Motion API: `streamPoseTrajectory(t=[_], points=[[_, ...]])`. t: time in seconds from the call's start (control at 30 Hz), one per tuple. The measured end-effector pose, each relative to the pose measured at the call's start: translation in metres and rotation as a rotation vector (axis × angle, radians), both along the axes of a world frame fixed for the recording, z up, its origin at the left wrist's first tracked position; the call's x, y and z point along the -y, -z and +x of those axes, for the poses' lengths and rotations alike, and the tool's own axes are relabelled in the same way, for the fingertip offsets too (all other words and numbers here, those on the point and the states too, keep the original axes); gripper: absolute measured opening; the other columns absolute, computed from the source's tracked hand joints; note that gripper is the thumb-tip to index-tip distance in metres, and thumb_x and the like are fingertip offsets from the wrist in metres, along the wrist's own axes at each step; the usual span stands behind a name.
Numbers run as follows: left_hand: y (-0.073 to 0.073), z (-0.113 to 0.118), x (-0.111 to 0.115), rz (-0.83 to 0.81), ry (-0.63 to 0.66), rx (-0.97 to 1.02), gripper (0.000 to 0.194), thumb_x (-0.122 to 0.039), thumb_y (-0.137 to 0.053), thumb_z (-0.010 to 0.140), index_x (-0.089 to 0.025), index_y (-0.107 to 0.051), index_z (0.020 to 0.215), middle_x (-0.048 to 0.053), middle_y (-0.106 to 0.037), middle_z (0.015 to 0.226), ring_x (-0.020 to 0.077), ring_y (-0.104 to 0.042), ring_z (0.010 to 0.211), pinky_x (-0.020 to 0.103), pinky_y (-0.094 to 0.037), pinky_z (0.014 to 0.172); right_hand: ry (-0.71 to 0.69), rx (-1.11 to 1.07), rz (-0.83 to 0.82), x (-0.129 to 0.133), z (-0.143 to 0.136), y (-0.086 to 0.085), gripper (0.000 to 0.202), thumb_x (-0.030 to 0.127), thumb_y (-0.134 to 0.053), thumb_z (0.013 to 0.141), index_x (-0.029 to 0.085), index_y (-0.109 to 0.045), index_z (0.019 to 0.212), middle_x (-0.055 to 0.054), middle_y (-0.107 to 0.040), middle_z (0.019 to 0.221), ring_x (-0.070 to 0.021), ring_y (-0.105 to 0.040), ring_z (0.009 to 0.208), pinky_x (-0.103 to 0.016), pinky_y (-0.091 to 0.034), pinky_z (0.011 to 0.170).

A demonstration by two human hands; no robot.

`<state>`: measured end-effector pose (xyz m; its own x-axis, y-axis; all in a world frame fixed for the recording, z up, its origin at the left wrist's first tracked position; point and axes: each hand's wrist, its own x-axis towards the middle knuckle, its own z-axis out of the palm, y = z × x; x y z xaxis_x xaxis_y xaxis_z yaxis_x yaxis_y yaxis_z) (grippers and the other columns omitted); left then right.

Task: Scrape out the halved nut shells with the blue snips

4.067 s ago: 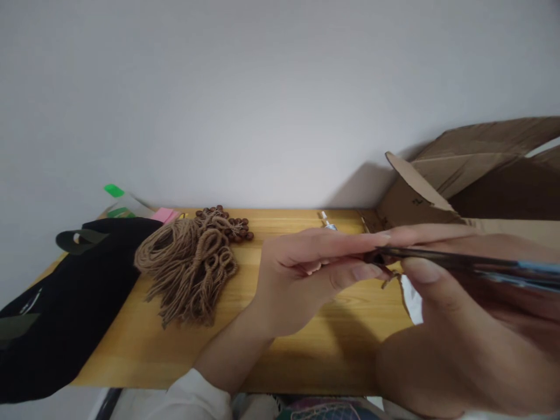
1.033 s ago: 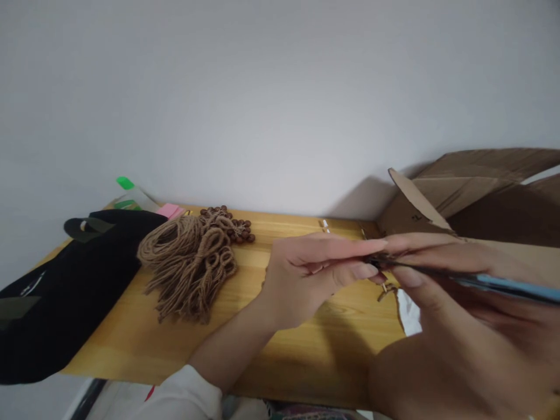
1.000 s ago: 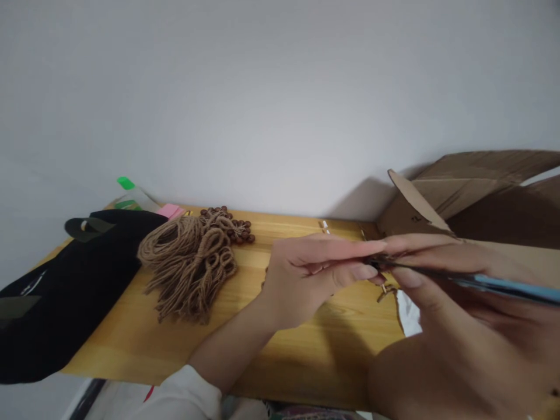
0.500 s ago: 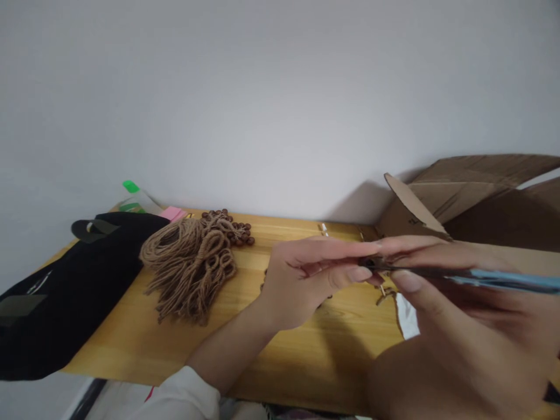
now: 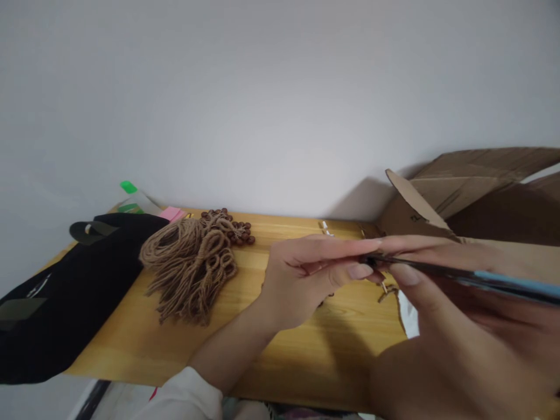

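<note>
My left hand (image 5: 306, 277) pinches a small dark piece (image 5: 370, 260) between thumb and fingertips, above the wooden table (image 5: 262, 350). Close in from the right, my right hand (image 5: 455, 303) is closed round a thin dark tool with a blue part (image 5: 503, 280). The tool's dark tip meets the small piece at my left fingertips; their exact contact is hidden. Below the hands lie a short brown cord piece (image 5: 387, 293) and something white (image 5: 408, 315), partly covered by my right hand.
Bundled brown cords (image 5: 188, 268) with dark round beads (image 5: 242, 233) lie left of centre. A black bag (image 5: 87, 286) is at the left, near pink paper (image 5: 172, 214). An open cardboard box (image 5: 490, 204) stands at the right, against the wall side.
The tool in my right hand has tilted slightly, its blue end lower at the right. Both hands keep nearly the same place and grip.
</note>
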<state>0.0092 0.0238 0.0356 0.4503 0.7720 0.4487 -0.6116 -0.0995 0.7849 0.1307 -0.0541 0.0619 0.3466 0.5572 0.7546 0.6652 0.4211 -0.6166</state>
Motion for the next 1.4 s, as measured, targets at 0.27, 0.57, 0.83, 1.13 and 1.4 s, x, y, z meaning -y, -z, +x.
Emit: streamPoseTrajectory(t=[0.27, 0.57, 0.83, 1.13, 1.4], points=[[0.003, -0.002, -0.001, 0.088, -0.094, -0.058, 0.022, -0.019, -0.083, 0.078, -0.032, -0.083, 0.095, 0.002, -0.082, 0.085, 0.0188, -0.078, 0.074, 0.028, -0.067, 0.067, -0.233, -0.016, -0.003, -0.001, 0.014, 0.002, 0.024, 0.008, -0.071, 0.079, 0.028, -0.072, 0.092, 0.009, -0.076, 0.098, -0.0094, -0.073, 0.088, -0.019, -0.065, 0.08], [0.0, -0.002, 0.0, 0.077, -0.069, -0.026, 0.025, -0.015, -0.082, 0.078, -0.033, -0.083, 0.097, 0.001, -0.083, 0.09, 0.019, -0.079, 0.076, 0.029, -0.067, 0.07, -0.223, 0.009, -0.043, -0.002, 0.013, -0.004, 0.02, 0.009, -0.071, 0.08, 0.028, -0.071, 0.087, 0.011, -0.076, 0.094, -0.0044, -0.072, 0.089, -0.01, -0.062, 0.082], [0.001, -0.003, 0.0, 0.098, -0.087, -0.04, 0.028, -0.014, -0.083, 0.078, -0.035, -0.083, 0.096, -0.001, -0.083, 0.086, 0.0159, -0.077, 0.072, 0.023, -0.065, 0.065, -0.216, 0.031, -0.027, -0.001, 0.015, -0.003, 0.02, 0.008, -0.071, 0.08, 0.027, -0.07, 0.087, 0.009, -0.076, 0.094, -0.0069, -0.073, 0.088, -0.014, -0.063, 0.078], [-0.001, -0.002, 0.001, 0.057, 0.012, 0.017, 0.025, -0.014, -0.081, 0.08, -0.033, -0.083, 0.097, 0.0, -0.082, 0.09, 0.021, -0.08, 0.073, 0.032, -0.069, 0.069, -0.253, -0.006, -0.04, -0.003, 0.016, -0.004, 0.02, 0.01, -0.071, 0.08, 0.029, -0.072, 0.086, 0.01, -0.076, 0.093, -0.0085, -0.073, 0.088, -0.016, -0.065, 0.075], [0.003, -0.004, 0.0, 0.117, -0.042, -0.013, 0.035, -0.008, -0.08, 0.079, -0.035, -0.081, 0.102, -0.002, -0.083, 0.091, 0.0163, -0.079, 0.075, 0.024, -0.067, 0.067, -0.196, -0.059, 0.0, -0.004, 0.012, 0.0, 0.012, 0.023, -0.077, 0.076, 0.033, -0.073, 0.081, 0.0, -0.075, 0.085, -0.0231, -0.074, 0.083, -0.037, -0.068, 0.064]])
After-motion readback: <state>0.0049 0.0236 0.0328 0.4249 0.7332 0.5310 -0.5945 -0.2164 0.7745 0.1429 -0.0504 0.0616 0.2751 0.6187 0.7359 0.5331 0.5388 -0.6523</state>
